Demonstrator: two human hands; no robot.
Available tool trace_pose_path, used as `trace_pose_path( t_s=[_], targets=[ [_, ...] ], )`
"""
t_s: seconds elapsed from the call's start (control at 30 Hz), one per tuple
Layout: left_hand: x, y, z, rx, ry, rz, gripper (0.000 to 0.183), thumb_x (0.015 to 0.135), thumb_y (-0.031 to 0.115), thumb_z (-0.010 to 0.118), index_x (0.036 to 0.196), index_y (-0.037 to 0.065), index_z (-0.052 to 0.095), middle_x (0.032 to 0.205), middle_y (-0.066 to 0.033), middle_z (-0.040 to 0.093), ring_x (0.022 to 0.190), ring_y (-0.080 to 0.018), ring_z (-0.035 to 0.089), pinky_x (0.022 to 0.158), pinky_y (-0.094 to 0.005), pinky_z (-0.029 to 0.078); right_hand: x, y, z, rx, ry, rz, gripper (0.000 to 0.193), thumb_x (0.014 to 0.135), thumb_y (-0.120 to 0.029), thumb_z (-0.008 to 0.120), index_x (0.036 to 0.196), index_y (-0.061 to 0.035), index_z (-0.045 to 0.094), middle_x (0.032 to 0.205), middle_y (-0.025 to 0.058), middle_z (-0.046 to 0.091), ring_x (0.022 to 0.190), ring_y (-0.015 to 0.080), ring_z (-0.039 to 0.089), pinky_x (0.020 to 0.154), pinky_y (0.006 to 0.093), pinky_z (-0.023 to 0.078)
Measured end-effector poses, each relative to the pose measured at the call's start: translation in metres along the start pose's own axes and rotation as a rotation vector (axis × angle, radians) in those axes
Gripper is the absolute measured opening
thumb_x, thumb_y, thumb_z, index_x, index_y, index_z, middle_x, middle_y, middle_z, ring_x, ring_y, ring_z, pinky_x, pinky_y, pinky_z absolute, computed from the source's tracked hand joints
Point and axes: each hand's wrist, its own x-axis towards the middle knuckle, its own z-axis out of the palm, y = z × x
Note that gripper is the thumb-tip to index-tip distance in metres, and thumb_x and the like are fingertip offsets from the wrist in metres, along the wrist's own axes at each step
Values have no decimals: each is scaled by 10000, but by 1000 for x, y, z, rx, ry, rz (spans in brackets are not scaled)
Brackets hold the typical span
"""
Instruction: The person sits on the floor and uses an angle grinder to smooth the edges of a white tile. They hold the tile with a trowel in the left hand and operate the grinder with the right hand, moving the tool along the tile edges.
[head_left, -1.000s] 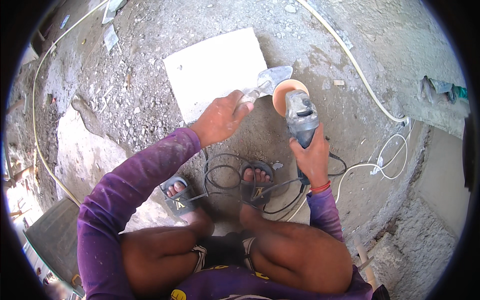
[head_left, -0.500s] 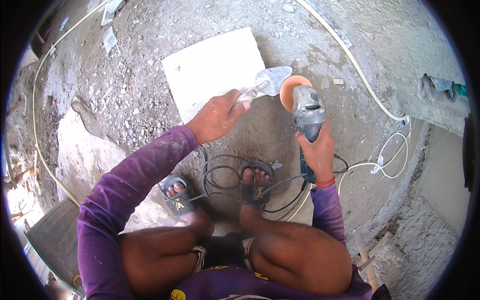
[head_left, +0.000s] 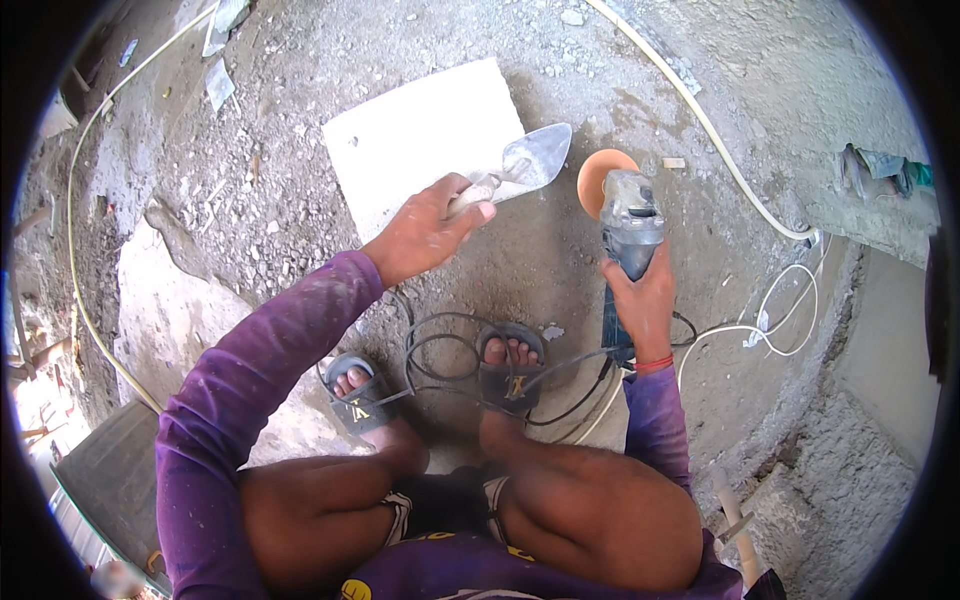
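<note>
My left hand (head_left: 425, 228) is closed round the handle of a pointed trowel (head_left: 540, 157), whose grey blade points away to the upper right. Beneath the trowel lies a white slab (head_left: 420, 130) on the rough ground. In my right hand (head_left: 643, 300) is an angle grinder (head_left: 632, 225) with a dusty head and a blue-black body. An orange-brown disc (head_left: 604, 181) on the grinder stands a short way right of the trowel blade, apart from it. From the grinder's rear end a black cord (head_left: 570, 362) runs off in loops near my sandals.
A pale hose (head_left: 690, 100) bends along the right side, and another hose (head_left: 72, 225) curves down the left. Thin white wire (head_left: 790, 340) coils at the right. Gravel (head_left: 290, 240) covers the ground left of the slab. A dark bucket (head_left: 110, 480) stands at lower left.
The trowel has moved slightly left, its blade turned more upward. My right hand has shifted the grinder a little right, so the gap between disc and blade is wider.
</note>
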Motion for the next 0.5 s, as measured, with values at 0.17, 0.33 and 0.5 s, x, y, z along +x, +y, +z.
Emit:
trace_pose_path(
  t_s=[0.17,0.33,0.5],
  targets=[
    [-8,18,-5,-226,-33,-51,479,1170,447,547,1383,18,567,900,-34,573,613,-110,576,543,-287,486,-13,-4,-8,92,-12,-68,647,874,-121,823,1454,42,587,1278,205,732,1115,312,715,1016,435,544],
    [-6,18,-4,-310,-32,-87,511,1168,490,529,1347,17,599,916,-30,582,638,-106,579,550,-289,491,-22,-11,-3,184,-2,-111,662,859,-126,857,1429,40,566,1218,228,759,1074,346,763,955,446,572],
    [-9,11,-2,-520,-96,-124,572,1165,561,515,1291,17,638,935,-23,605,703,-110,607,601,-291,518,-25,-15,3,242,9,-147,662,863,-120,859,1423,48,547,1205,217,755,1061,315,758,949,432,574]
  ],
)
